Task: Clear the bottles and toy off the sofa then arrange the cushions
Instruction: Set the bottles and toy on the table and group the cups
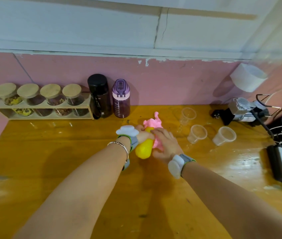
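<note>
Pink and yellow, the toy (151,135) sat over the orange wooden surface (67,161), gripped by both hands: the left hand (142,132) closed around its yellow part, the right hand (166,144) apparently curled over the pink part. 2 bottles (110,97) stood upright against the wall behind.

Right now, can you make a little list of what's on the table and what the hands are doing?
Surface: orange wooden table
Toy: pink and yellow toy
Left hand: gripping the toy
Right hand: on the toy
Bottles: black bottle and purple bottle, upright by the wall
Jars: four lidded jars in a wooden rack
Cups: three clear plastic cups
</note>
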The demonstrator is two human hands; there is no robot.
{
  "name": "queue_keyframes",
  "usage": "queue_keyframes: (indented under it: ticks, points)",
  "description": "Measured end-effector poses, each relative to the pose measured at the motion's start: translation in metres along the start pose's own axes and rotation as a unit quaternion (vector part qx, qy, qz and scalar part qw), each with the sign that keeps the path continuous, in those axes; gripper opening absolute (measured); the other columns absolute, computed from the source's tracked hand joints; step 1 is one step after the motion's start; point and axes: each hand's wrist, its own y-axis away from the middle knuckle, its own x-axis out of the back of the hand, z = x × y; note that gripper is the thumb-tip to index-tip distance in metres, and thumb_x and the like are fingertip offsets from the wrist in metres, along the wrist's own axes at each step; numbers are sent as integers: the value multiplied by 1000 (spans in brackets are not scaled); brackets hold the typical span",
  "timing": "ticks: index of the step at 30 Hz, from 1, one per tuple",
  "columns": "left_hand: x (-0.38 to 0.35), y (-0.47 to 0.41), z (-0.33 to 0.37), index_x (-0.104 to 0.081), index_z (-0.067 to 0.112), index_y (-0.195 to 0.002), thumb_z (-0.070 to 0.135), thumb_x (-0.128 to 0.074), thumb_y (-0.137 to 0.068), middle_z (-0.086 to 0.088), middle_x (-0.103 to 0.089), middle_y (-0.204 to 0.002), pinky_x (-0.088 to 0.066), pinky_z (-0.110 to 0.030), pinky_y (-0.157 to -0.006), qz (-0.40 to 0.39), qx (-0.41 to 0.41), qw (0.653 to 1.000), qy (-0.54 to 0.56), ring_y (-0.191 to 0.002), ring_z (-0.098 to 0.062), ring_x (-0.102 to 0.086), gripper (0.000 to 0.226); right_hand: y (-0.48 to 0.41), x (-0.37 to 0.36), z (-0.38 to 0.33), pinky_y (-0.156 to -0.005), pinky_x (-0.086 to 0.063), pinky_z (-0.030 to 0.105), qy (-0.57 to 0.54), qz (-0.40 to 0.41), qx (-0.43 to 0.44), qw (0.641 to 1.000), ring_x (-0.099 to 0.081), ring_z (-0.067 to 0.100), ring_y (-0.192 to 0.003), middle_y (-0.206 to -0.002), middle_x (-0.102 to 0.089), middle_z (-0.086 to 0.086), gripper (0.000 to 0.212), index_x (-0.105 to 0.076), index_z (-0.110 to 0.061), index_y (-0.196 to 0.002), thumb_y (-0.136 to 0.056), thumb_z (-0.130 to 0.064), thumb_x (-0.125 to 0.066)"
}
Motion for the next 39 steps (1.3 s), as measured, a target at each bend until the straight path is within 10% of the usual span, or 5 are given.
queue_keyframes:
  ticks: [6, 10, 13, 21, 39]
  points:
    - [26, 10, 40, -53, 10, -128, 45, -56, -88, -14, -58, -129, -46, -34, -90, -35, -18, 992, 119, -113, -32, -59, 53, -18, 10, 0, -75, -39, 21, -50, 132, -48, 989, -54, 25, -102, -122, -51, 9, 62, -47, -15, -128, -71, -15, -72]
    - [43, 20, 61, -62, 10, -101, 44, -39, -96, -14, -65, -87, -49, -25, -55, 32, 4, 971, 235, -60, -24, -55, 42, -27, 27, -3, -59, -40, 11, -267, 276, -144, 912, -56, 13, -72, -79, -61, -5, 31, -60, -11, -97, -70, -13, -76]
    - [39, 15, 55, -61, 8, -119, 24, -52, -92, -17, -63, -118, -49, -30, -88, 162, -122, 979, 16, -100, -35, -61, 32, -34, 45, 5, -66, -41, 24, -311, 295, -170, 888, -55, 16, -70, -76, -58, 0, 24, -59, -9, -88, -72, -11, -76]
    - [-5, -8, 37, -18, 27, -148, 42, -80, -60, -4, -31, -149, -20, -51, -116, 208, -208, 927, -235, -141, -28, -24, 109, -62, 84, 55, -50, -40, 8, -333, 115, -208, 913, -52, 20, -71, -85, -56, 7, 17, -61, 6, -97, -84, -6, -62]
    - [-15, -50, 30, -13, 33, -149, 22, -55, -91, -12, -19, -155, -26, -45, -115, 201, 0, 949, -243, -136, -39, -32, 72, -124, 25, 71, -72, -37, 27, -168, 23, -172, 970, -60, 33, -99, -105, -65, 19, 18, -60, -8, -96, -85, -23, -61]
